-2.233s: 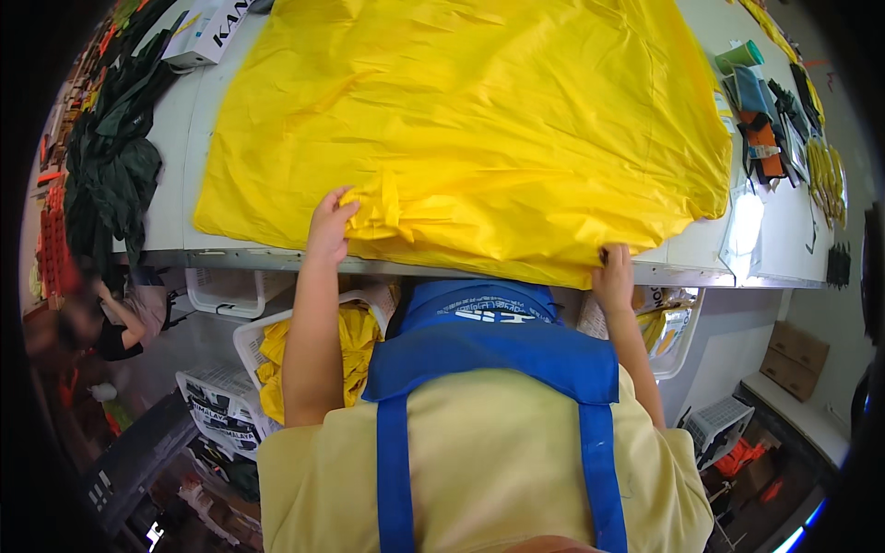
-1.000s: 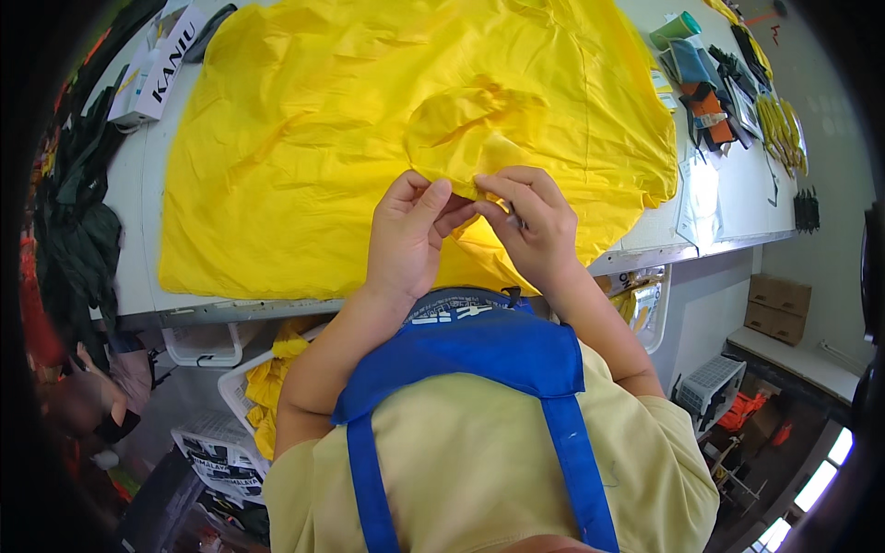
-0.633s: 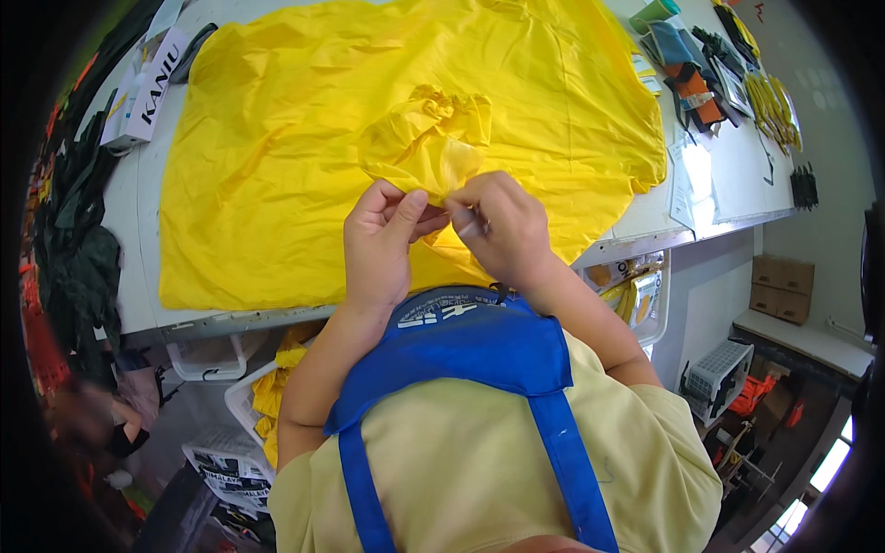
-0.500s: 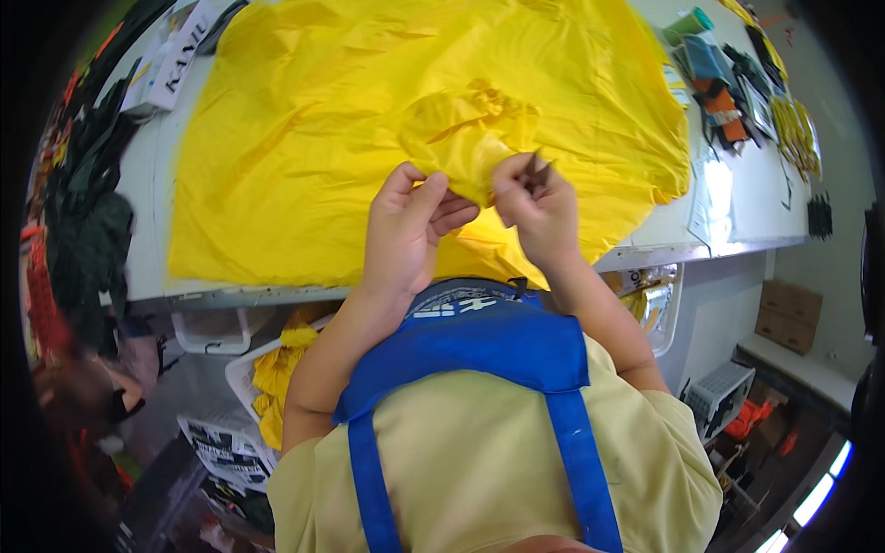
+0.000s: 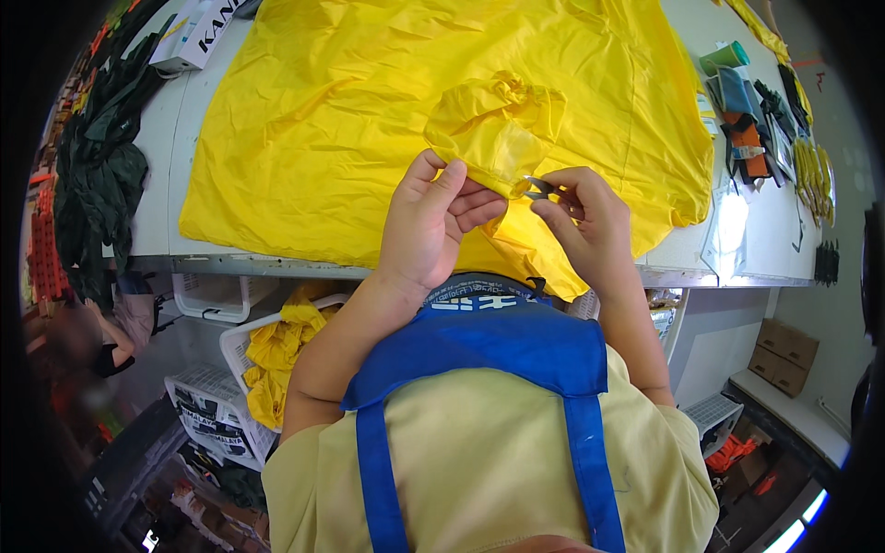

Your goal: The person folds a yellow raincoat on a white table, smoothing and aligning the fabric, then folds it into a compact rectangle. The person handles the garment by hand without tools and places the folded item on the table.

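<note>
A large piece of yellow fabric [image 5: 313,175] lies spread and wrinkled over the worktable. My left hand [image 5: 429,217] is closed on the edge of a gathered yellow part [image 5: 493,129], its thumb on top and its fingers beneath. To the right of it, my right hand [image 5: 590,217] grips small metal thread snips [image 5: 539,187], mostly hidden by the fingers. Their blades point left and reach the corner of the yellow edge beside my left fingertips. Whether the blades touch the fabric I cannot tell.
Dark green cloth [image 5: 97,175] hangs over the table's left end near a white box [image 5: 195,37]. Tools, pouches and a green roll [image 5: 725,58] lie at the right. Below the table stands a white basket [image 5: 235,355] with yellow fabric. Another person [image 5: 111,332] is at far left.
My right hand has moved right and turned, so the snips' blades now point left at the fabric edge. My left hand still holds the yellow edge. The whole view has shifted slightly.
</note>
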Tool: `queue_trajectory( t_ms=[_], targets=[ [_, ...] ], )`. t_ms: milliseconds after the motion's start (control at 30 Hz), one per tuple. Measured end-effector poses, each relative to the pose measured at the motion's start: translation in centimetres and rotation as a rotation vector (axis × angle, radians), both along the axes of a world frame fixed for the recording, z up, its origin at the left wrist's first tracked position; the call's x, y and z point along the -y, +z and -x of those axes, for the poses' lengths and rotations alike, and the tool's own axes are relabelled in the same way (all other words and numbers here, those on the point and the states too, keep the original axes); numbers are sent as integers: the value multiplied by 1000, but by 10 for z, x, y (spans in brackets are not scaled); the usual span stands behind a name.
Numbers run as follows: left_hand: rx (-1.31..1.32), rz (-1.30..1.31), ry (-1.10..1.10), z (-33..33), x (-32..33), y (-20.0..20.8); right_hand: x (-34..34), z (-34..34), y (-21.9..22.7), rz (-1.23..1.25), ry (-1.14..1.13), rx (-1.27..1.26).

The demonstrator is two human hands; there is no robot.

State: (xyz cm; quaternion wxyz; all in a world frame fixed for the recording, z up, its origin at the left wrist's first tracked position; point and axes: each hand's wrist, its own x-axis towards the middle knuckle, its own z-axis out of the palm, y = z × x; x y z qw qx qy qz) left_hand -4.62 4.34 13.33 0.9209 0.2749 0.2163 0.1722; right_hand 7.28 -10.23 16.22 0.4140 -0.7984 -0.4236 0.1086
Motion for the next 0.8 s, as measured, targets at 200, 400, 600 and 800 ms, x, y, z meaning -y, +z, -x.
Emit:
queue_trajectory(
  t_ms=[200, 400, 600, 800],
  targets=[
    [5, 4, -32, 0, 1, -1, -11, 4, 1, -83, 31, 57],
    [12, 5, -34, 1, 2, 0, -11, 1, -7, -105, 19, -7],
    [7, -21, -25, 2, 2, 0, -11, 2, -2, -77, -9, -26],
    [6, -136, -23, 1, 4, 2, -13, -2, 4, -85, 11, 23]
  ],
)
